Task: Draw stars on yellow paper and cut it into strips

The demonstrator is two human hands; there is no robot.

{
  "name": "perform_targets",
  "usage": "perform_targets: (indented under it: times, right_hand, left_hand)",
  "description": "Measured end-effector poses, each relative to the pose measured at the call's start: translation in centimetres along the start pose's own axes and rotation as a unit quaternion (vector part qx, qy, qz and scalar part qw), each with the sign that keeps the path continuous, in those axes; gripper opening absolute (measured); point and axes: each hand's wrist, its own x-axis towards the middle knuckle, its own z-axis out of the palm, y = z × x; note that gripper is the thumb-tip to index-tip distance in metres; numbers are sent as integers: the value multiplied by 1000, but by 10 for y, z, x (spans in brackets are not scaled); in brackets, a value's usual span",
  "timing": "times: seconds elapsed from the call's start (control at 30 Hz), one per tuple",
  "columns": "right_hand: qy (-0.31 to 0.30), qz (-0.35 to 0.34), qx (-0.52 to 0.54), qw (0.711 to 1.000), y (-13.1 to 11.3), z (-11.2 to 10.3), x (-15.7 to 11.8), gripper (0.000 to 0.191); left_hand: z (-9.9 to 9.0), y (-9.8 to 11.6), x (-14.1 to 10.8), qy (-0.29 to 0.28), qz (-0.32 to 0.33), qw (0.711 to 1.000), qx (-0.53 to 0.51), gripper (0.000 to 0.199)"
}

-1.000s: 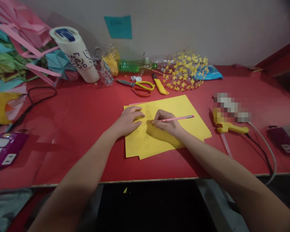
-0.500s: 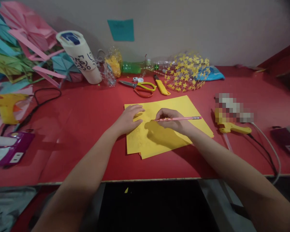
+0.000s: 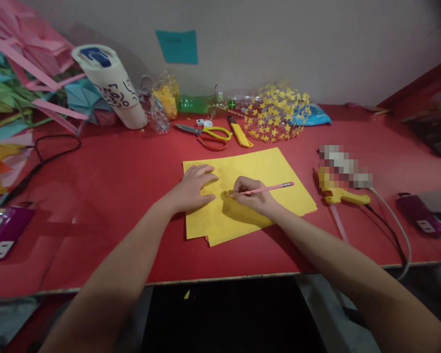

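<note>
Yellow sheets of paper (image 3: 279, 196) lie slightly askew on one another on the red table (image 3: 121, 166). My left hand (image 3: 194, 189) rests on their left side, fingers apart and holding nothing. In my right hand (image 3: 253, 193) is a pink pencil (image 3: 274, 187), gripped near its point, with the eraser end up to the right. The pencil's tip is at the paper, close to the middle, where faint marks show. A shadow falls under my right hand.
Scissors (image 3: 215, 135) and a yellow utility knife (image 3: 241, 135) lie beyond the paper. Behind are a white tumbler (image 3: 113, 93), a green bottle (image 3: 194, 104) and a clear, star-covered ball (image 3: 279, 115). A yellow glue gun (image 3: 341, 196) with its cord lies right; folded paper shapes (image 3: 33, 54) are piled left.
My right hand has moved a little down the paper, and the pencil now slants more, its eraser end higher. The left hand stays on the paper. The whole view has shifted slightly.
</note>
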Motion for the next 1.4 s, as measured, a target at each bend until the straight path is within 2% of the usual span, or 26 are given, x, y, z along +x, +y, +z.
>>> perform_targets:
  times: [0.53,1.0,1.4]
  right_hand:
    - [-28,0,-14,1000,-1,0,-1,11]
    - [23,18,-3,1000,3,3,0,19]
    - [41,22,5,999,6,5,1,18]
  left_hand:
    - [-1,5,1,-12,-19,1000,-5,49]
    - [-1,3,0,-4,-16,1000,-15,47]
    - [-1,3,1,-4,-14,1000,-11,46]
